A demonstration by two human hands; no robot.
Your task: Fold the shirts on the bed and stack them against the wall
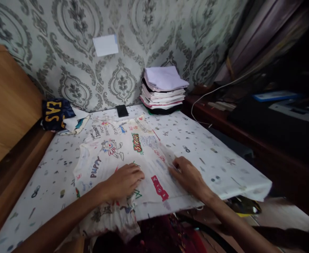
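Fingers loosely bent, my left hand (125,179) rests on the printed white shirt (128,156), spread across the desk (207,151). At its right edge, my right hand (188,174) curls its fingers inward; I cannot tell whether either grips cloth. Beyond stands a stack of folded clothes (165,88).

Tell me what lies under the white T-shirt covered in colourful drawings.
A white table cover with small dark motifs shows beside the T-shirt and seems to continue beneath; anything else there is hidden.
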